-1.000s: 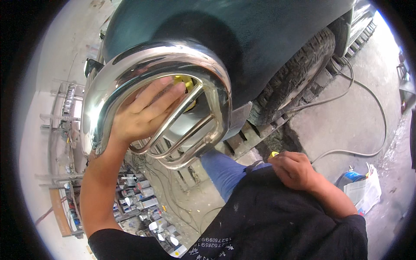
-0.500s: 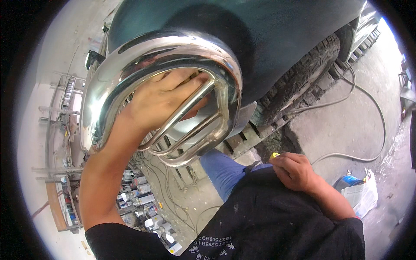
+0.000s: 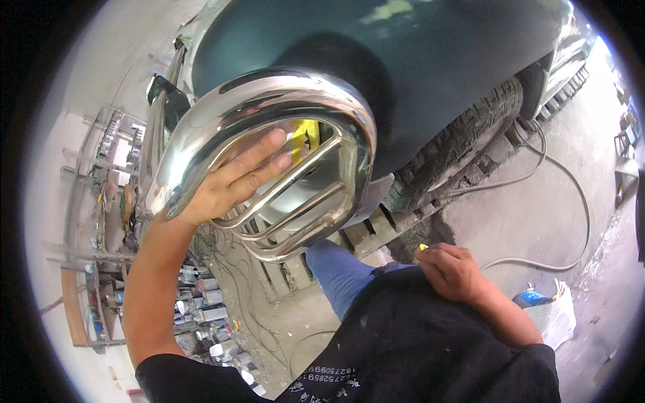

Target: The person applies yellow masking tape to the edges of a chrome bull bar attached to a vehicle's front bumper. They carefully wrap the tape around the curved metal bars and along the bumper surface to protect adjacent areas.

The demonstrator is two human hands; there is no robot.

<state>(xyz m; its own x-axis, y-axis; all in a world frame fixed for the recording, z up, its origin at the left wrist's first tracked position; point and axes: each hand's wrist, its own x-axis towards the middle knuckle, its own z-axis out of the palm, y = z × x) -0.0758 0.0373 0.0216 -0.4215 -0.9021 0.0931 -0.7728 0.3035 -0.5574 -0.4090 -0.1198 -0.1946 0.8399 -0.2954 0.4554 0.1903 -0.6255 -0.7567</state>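
My left hand (image 3: 235,176) reaches through a curved chrome bumper guard (image 3: 306,82), fingers stretched out flat and holding nothing that I can see. Just past its fingertips, a strip of yellow tape (image 3: 306,138) shows inside the guard. Behind the guard's slanted bars lies a smooth grey surface (image 3: 295,201), partly hidden. My right hand (image 3: 454,272) rests by my body with its fingers closed on a small yellow piece (image 3: 422,248); only its tip shows, so I cannot tell its kind.
A dark green vehicle panel (image 3: 443,74) curves above the guard, with a knobbly tyre (image 3: 470,138) to the right. A grey hose (image 3: 583,208) loops over the floor. A white bag (image 3: 559,316) stands at right; several cans (image 3: 208,312) stand at lower left.
My left hand has drawn back toward the left and straightened its fingers, uncovering the yellow tape. The view has shifted slightly. My right hand still holds the yellow piece.
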